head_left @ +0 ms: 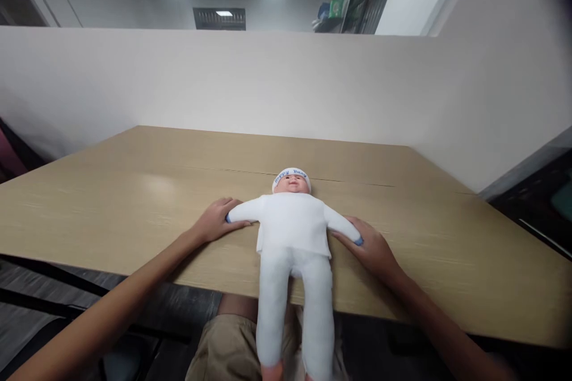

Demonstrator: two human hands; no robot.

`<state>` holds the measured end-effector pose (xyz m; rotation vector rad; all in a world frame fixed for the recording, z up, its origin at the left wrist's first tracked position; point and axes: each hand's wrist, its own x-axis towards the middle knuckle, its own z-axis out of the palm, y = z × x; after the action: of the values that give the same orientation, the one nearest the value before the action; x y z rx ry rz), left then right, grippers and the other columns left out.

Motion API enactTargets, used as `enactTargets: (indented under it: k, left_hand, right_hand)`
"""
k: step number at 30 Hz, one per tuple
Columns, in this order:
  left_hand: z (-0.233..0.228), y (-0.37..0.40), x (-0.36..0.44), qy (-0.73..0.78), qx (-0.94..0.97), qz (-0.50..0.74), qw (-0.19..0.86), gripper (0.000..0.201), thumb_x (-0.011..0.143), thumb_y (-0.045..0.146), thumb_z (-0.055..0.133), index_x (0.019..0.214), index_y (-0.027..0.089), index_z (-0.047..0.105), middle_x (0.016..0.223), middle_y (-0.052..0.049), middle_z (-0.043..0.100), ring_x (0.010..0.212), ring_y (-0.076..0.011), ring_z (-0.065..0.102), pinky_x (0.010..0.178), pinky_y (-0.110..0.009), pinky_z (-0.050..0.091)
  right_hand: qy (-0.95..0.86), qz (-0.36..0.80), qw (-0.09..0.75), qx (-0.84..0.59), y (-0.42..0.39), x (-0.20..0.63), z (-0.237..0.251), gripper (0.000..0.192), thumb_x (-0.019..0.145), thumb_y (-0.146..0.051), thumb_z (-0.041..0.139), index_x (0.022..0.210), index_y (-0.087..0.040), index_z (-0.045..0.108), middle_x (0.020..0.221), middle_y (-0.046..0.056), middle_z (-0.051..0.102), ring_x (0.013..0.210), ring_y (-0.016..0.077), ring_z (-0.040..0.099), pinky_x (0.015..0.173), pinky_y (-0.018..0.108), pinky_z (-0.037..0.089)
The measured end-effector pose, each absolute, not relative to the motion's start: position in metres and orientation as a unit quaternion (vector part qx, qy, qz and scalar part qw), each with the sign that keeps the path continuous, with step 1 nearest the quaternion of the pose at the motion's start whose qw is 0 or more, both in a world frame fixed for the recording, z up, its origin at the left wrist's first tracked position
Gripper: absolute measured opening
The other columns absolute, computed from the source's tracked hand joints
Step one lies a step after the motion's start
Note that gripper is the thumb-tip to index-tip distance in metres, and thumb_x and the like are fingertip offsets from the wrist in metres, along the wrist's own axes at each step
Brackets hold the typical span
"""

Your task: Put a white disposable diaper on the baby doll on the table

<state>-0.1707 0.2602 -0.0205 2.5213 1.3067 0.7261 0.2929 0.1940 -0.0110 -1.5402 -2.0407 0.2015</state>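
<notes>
A baby doll (294, 223) in a white top and white trousers lies face up across the table's near edge. Its white cap (291, 173) carries blue lettering, and its legs hang past the edge over my lap. My left hand (220, 220) is closed around the end of the doll's arm on the left, by the blue cuff, with the thumb below. On the other side my right hand (370, 245) grips the opposite arm close to its blue cuff. Both doll arms are stretched out sideways.
The wide wooden table (134, 202) has a seam running across it and meets a white wall (250, 83). Above the wall is a glass pane. A dark object (536, 196) stands at the right edge, and dark metal table legs show at lower left.
</notes>
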Motion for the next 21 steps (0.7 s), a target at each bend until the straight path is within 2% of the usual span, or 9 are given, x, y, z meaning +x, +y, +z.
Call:
enactTargets:
  k: [5,11,17,21]
  left_hand:
    - [-0.021,0.332,-0.167,0.438,0.855,0.255,0.113,0.062,0.093,0.077,0.064,0.124,0.023,0.070,0.113,-0.011,0.077,0.105,-0.0328,0.070,0.090,-0.043,0.053]
    - [-0.025,0.392,-0.163,0.450,0.843,0.280,0.089,0.066,0.089,0.080,0.066,0.122,0.023,0.071,0.118,-0.011,0.078,0.108,-0.0338,0.071,0.094,-0.043,0.052]
    - [-0.031,0.438,-0.159,0.524,0.789,0.320,0.021,0.070,0.089,0.080,0.067,0.128,0.021,0.065,0.120,-0.013,0.077,0.111,-0.0363,0.067,0.103,-0.049,0.047]
    - [-0.036,0.461,-0.155,0.531,0.786,0.316,0.011,0.065,0.094,0.074,0.065,0.134,0.022,0.063,0.125,-0.014,0.075,0.116,-0.0359,0.064,0.107,-0.050,0.042]
  right_hand:
    - [-0.757,0.060,0.276,-0.589,0.261,0.293,-0.015,0.035,0.102,-0.053,0.057,0.123,-0.028,0.066,0.116,0.009,0.078,0.105,0.0329,0.073,0.086,0.043,0.056]
    - [-0.765,0.023,0.286,-0.577,0.328,0.299,-0.022,0.040,0.090,-0.036,0.059,0.128,-0.023,0.063,0.122,0.011,0.077,0.107,0.0324,0.072,0.088,0.042,0.055]
    - [-0.763,-0.009,0.298,-0.574,0.391,0.304,-0.027,0.044,0.089,-0.038,0.060,0.128,-0.018,0.064,0.119,0.015,0.076,0.107,0.0351,0.069,0.095,0.047,0.053]
    - [-0.760,-0.032,0.313,-0.569,0.426,0.310,-0.031,0.046,0.094,-0.045,0.060,0.132,-0.018,0.065,0.126,0.018,0.075,0.112,0.0379,0.066,0.102,0.052,0.049]
